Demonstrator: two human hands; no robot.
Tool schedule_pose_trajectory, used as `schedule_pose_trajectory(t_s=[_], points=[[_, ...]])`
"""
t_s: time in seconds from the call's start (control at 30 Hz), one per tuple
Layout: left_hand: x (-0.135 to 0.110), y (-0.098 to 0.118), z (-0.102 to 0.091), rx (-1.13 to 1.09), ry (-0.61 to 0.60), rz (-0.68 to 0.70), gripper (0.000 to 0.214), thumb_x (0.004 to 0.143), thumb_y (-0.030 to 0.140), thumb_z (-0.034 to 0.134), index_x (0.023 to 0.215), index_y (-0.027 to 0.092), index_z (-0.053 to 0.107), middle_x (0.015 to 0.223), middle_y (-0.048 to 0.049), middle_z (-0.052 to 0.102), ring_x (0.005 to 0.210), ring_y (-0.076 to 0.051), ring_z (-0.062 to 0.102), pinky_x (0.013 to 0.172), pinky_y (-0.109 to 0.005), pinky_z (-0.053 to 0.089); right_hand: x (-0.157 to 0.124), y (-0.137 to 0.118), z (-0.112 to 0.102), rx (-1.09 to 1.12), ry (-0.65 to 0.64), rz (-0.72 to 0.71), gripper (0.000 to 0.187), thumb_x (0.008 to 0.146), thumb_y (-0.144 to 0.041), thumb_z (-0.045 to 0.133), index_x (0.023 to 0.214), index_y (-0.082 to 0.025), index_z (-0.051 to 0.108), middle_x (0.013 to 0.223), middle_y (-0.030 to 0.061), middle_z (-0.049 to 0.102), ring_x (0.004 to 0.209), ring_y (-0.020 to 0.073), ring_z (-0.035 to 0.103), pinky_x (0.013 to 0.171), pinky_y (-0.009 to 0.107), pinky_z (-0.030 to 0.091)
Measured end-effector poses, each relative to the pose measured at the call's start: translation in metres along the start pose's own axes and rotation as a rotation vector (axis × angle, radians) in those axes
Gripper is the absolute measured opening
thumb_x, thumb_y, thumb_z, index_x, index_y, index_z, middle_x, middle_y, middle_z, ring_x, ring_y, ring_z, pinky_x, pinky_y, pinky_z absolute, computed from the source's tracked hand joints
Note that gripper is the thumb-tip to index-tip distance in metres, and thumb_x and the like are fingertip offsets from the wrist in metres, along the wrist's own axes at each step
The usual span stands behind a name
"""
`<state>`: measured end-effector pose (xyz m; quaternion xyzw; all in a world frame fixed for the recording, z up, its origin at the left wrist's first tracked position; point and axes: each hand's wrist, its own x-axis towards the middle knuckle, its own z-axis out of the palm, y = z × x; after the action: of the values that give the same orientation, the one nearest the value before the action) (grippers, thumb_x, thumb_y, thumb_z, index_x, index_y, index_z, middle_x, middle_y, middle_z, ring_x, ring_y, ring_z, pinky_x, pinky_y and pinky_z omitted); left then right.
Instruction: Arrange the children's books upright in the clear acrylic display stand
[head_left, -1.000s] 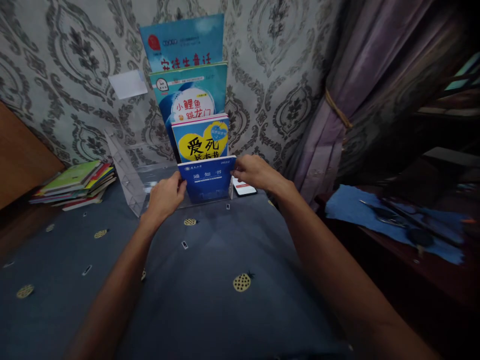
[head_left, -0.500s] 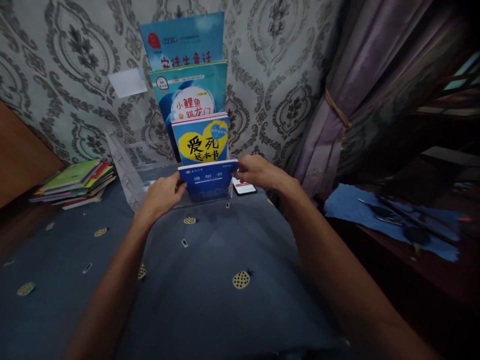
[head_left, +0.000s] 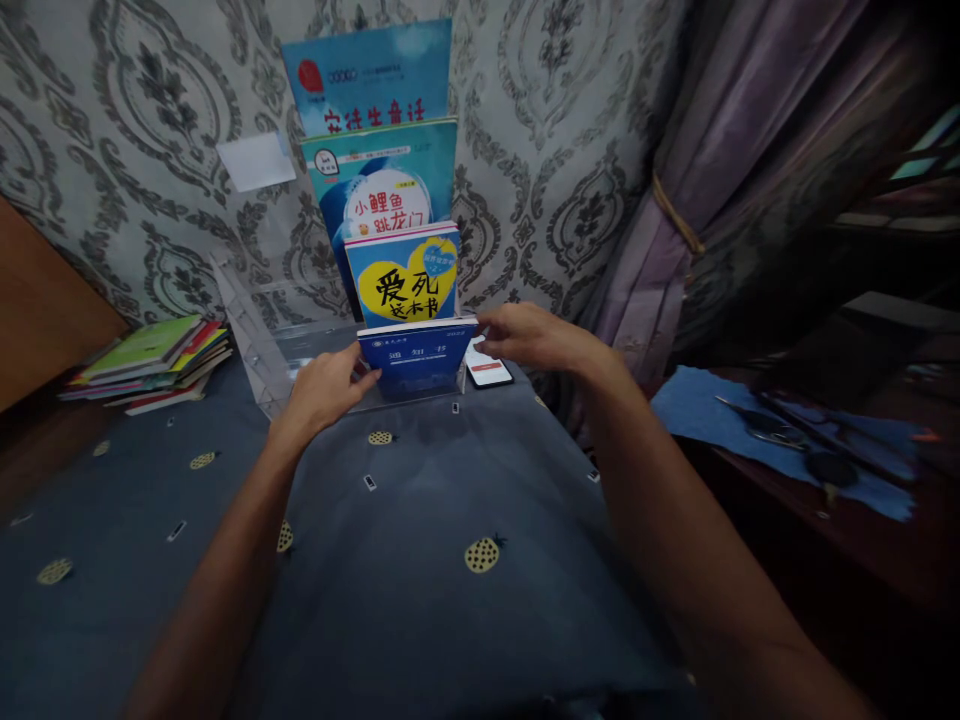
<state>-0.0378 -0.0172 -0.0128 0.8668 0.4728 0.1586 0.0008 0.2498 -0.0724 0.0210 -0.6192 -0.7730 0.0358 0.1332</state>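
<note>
Grip: the left hand (head_left: 322, 392) grasps the blue book (head_left: 412, 365) at its left edge, thumb lapping onto the front cover. The right hand (head_left: 532, 335) has its fingertips at the book's upper right corner; cannot tell whether they pinch it or only steady it. The blue book stands upright, leaning slightly back, in the near tier of a clear stand (head_left: 259, 350).

Behind it, rising toward the far side, are the yellow-heart book (head_left: 405, 285), the teal book (head_left: 442, 165) and the far book (head_left: 367, 75), each partly covered by the one in front.

Progress (judged): four books are up in the stand's right column, the far three with no hand on them. The blue book looks placed or nearly so; its lower edge is hard to make out. Left: freeing both hands from it.

Surroundings: a phone (head_left: 491, 372) lies just right of the stand, by the right hand. A stack (head_left: 150, 355) of thin books lies at far left, outside the stand, on the patterned cloth (head_left: 420, 620).
</note>
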Motion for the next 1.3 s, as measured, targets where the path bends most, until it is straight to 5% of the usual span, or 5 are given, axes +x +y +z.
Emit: schedule_pose_trajectory(t_s=[0.4,0.53,0.7,0.97,1.3], points=[[-0.001,-0.017,-0.010,-0.092,-0.139,-0.015,0.036,0.090,0.044,0.058,0.119,0.022,0.064,0.108,-0.0066,0.076,0.094,-0.025,0.070,0.080,-0.036,0.052,-0.046,-0.052,-0.038,0.331,0.591,-0.252,0.023,0.101,-0.022,0.049,0.098,-0.014,0.071,0.082,0.0036,0.072,0.074,0.0133,0.066,0.071,0.027,0.047],[-0.002,-0.045,-0.019,-0.195,-0.224,0.042,0.043,0.087,0.050,0.059,0.116,0.020,0.066,0.105,-0.0079,0.075,0.092,-0.024,0.070,0.078,-0.033,0.053,-0.051,-0.104,-0.021,0.363,0.261,-0.565,0.015,0.098,-0.019,0.057,0.091,-0.015,0.070,0.078,-0.0013,0.069,0.068,0.0108,0.060,0.066,0.024,0.041],[-0.008,-0.069,-0.036,-0.300,-0.232,0.077,0.044,0.085,0.053,0.060,0.110,0.017,0.067,0.096,-0.0069,0.074,0.083,-0.020,0.069,0.069,-0.027,0.051,-0.039,-0.157,0.047,0.225,-0.166,-0.713,0.019,0.099,-0.019,0.057,0.084,-0.016,0.069,0.070,-0.0008,0.064,0.062,0.0111,0.053,0.061,0.026,0.032],[-0.022,-0.104,-0.052,-0.473,0.014,-0.152,0.032,0.085,0.047,0.058,0.096,0.018,0.066,0.085,-0.0064,0.073,0.072,-0.018,0.071,0.056,-0.022,0.050,-0.041,-0.179,0.148,0.037,-0.288,-0.608,0.024,0.106,-0.026,0.043,0.103,-0.019,0.066,0.086,0.0042,0.072,0.074,0.0167,0.064,0.073,0.030,0.038],[-0.036,-0.208,-0.031,-0.194,0.414,-0.790,0.027,0.087,0.026,0.046,0.096,0.016,0.069,0.090,-0.0082,0.076,0.088,-0.024,0.073,0.073,-0.032,0.057,-0.045,-0.177,0.166,0.098,-0.315,-0.613,0.020,0.105,-0.021,0.042,0.098,-0.019,0.061,0.088,0.0040,0.071,0.078,0.0176,0.064,0.076,0.030,0.041]])
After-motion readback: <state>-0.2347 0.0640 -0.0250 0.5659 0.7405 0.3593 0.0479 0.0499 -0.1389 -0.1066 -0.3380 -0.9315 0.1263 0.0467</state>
